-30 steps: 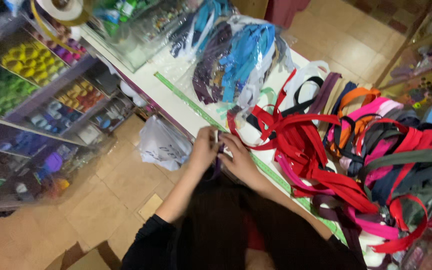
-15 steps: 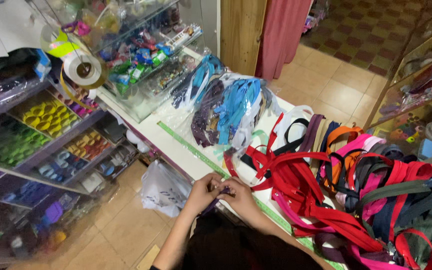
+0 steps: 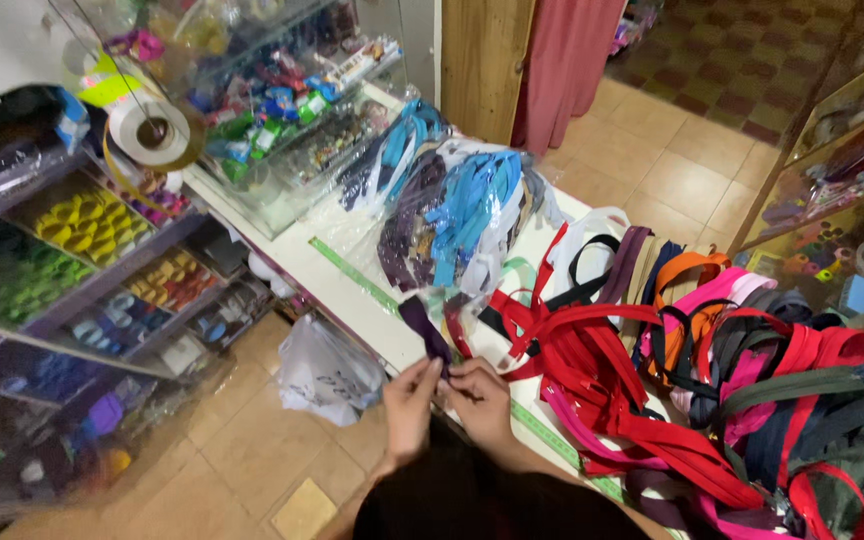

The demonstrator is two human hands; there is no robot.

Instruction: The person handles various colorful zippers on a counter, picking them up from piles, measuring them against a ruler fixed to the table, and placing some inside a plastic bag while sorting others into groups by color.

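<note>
Red zippers sprawl in a tangled heap over the right half of the white counter, mixed w/ pink, orange, dark green and black ones toward the right edge. Clear bags of blue and purple zippers lie at the counter's back, beside clear boxes of small coloured goods at the far left corner. Green measuring tape runs along the front edge. White plastic bag hangs below that edge, just left of the hands. Left hand and right hand meet at the front edge, fingers pinched shut on the lower end of a dark purple zipper, which rises from them onto the counter.
</note>
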